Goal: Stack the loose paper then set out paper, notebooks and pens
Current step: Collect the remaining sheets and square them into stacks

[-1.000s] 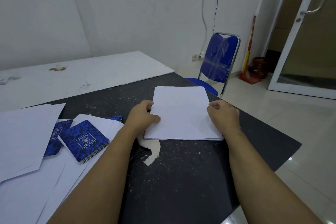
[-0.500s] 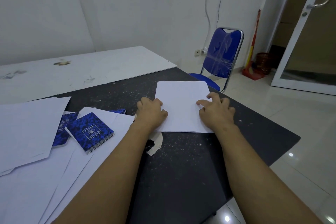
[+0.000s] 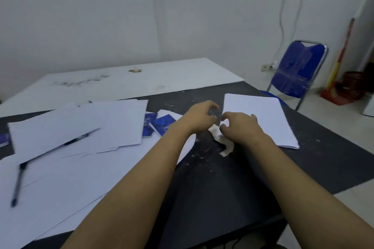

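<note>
white paper stack, edges squared, flat on black table; l hand, r hand: grip released, empty.

We are looking through one head-worn wide-angle camera, facing forward and down over the black table, sitting close above the left hand and right hand.

Black table, dusty, with a torn whitish patch mid-frame. White board lies across its far side. Blue chair, chrome frame, at right. Wall socket low beside it. Dark cable runs down white wall above. Red-orange items on floor, far right, blurred.
</note>
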